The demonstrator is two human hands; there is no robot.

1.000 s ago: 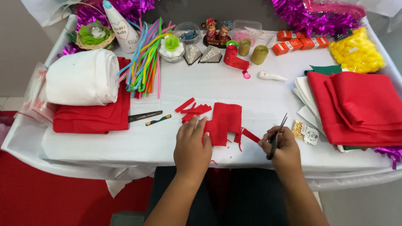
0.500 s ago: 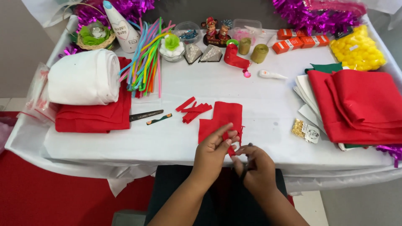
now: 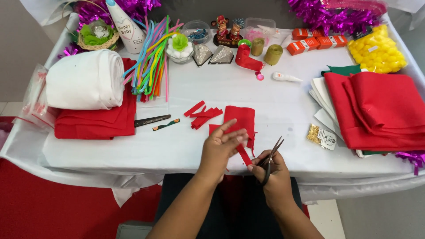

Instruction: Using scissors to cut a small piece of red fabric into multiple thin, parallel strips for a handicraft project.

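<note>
A white felt roll (image 3: 85, 79) lies on folded red cloth (image 3: 95, 121) at the table's (image 3: 177, 146) left. Beside it fan out coloured pipe cleaners (image 3: 152, 62). A stack of red felt sheets (image 3: 380, 110) sits at the right (over white and green ones), behind it a bag of yellow pompoms (image 3: 376, 48) and purple tinsel (image 3: 327, 13).

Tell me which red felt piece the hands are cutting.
The narrow red strip between the left hand and the scissors, not the loose strips farther up.
</note>
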